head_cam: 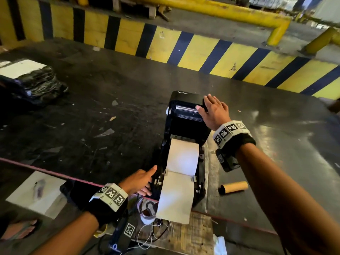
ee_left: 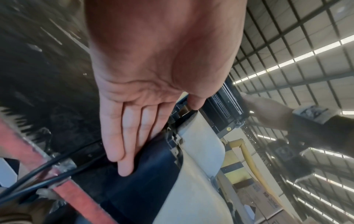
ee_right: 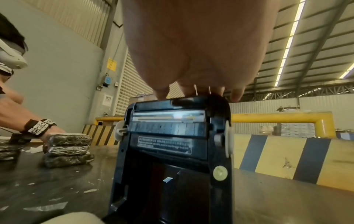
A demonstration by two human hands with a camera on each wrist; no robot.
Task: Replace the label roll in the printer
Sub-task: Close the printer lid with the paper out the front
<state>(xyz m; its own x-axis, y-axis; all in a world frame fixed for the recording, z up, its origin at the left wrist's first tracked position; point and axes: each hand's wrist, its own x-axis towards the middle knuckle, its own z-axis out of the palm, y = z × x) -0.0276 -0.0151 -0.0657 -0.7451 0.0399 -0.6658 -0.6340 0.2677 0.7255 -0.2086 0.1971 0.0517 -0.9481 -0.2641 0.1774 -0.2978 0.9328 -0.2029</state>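
Observation:
A black label printer (head_cam: 184,126) stands on the dark table with its lid (head_cam: 182,100) raised at the far end. A white label roll (head_cam: 184,155) lies in the bay, and its paper strip (head_cam: 176,197) runs out over the front. My right hand (head_cam: 204,103) rests on the lid's top right corner, fingers spread over the edge (ee_right: 197,92). My left hand (head_cam: 150,179) lies flat against the printer's left side (ee_left: 161,136), with the thumb up by the roll's end. An empty brown cardboard core (head_cam: 233,187) lies on the table to the right.
Black wrapped parcels (head_cam: 31,78) are stacked at the far left, and another person's hand (ee_right: 49,131) rests on them. A yellow and blue striped barrier (head_cam: 202,52) runs behind the table. A tape roll (head_cam: 147,210) and cables (head_cam: 152,234) sit below the red front edge (head_cam: 55,173).

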